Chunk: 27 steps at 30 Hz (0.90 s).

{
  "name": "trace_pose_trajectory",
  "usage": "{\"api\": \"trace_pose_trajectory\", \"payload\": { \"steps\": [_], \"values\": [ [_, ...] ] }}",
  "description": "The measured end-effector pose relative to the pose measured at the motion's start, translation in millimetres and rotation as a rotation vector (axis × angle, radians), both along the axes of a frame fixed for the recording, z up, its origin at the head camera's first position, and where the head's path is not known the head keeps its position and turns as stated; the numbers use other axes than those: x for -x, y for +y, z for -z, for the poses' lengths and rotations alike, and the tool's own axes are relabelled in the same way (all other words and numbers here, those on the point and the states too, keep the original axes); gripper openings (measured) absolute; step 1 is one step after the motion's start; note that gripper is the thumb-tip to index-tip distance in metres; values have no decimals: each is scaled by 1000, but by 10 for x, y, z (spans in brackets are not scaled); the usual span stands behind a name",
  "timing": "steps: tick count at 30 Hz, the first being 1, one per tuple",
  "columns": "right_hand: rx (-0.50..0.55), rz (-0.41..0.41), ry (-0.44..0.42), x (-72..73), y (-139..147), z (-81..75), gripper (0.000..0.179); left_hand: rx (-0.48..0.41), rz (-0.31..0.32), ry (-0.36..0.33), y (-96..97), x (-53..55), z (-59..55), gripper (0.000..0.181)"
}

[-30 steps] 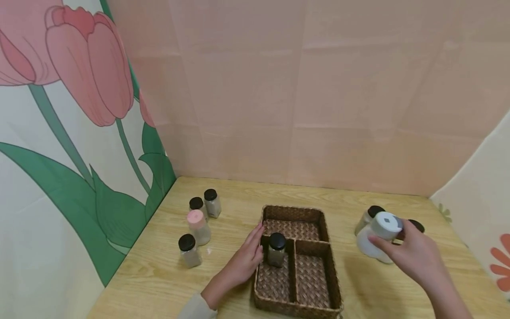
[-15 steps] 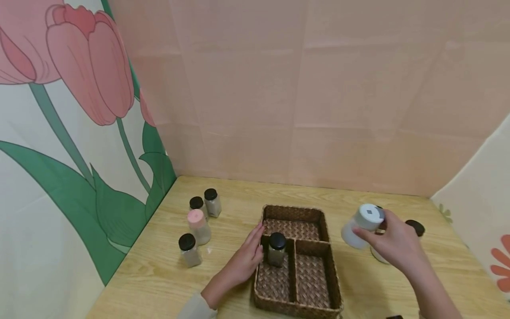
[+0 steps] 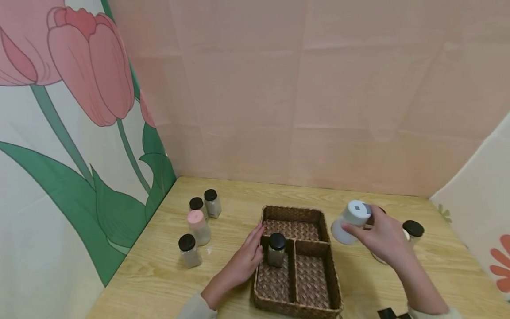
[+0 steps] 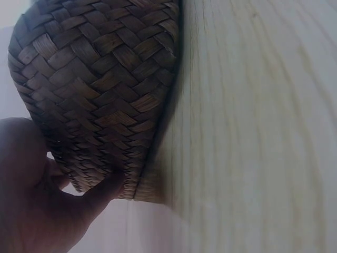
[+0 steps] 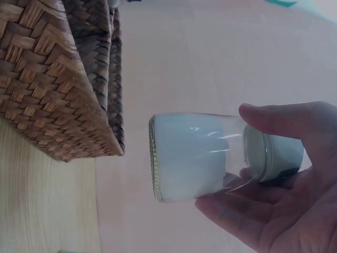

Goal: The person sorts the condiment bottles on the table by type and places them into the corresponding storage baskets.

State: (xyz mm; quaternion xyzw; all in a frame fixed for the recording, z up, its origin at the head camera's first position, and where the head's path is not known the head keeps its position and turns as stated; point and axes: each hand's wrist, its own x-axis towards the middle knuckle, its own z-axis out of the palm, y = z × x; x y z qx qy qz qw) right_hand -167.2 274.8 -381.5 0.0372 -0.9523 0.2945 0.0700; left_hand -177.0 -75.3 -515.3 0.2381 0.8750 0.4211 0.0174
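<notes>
My right hand [image 3: 380, 232] pinches a clear glass spice jar [image 5: 192, 155] by its white-lidded top, thumb on one side and fingers on the other. White powder fills much of the jar, which is tilted and held up to the right of the woven basket [image 3: 296, 305]. Against the basket's left outer wall rests my left hand [image 3: 245, 261], its fingers stretched along the side toward the far end. In the left wrist view, fingertips [image 4: 108, 190] touch the weave. A black-lidded jar [image 3: 276, 250] stands in the basket's near left compartment.
Several jars stand on the left of the wooden table [image 3: 143, 274], among them a pink-lidded jar [image 3: 198, 227]. More jars, including a black-lidded one [image 3: 413, 229], are at the right, partly hidden by my right hand. A peach cloth [image 3: 279, 110] hangs behind.
My right hand has carried the white-lidded jar leftward, away from the right-hand jars and closer to the basket. The left hand and the basket have stayed put.
</notes>
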Motion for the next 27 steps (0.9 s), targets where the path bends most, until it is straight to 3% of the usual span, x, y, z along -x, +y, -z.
{"api": "trace_pose_trajectory", "payload": {
  "steps": [27],
  "values": [
    [50, -48, -28, 258, -334, 115, 91, -8, -3, -11, 0, 10, 16, 56]
  ]
}}
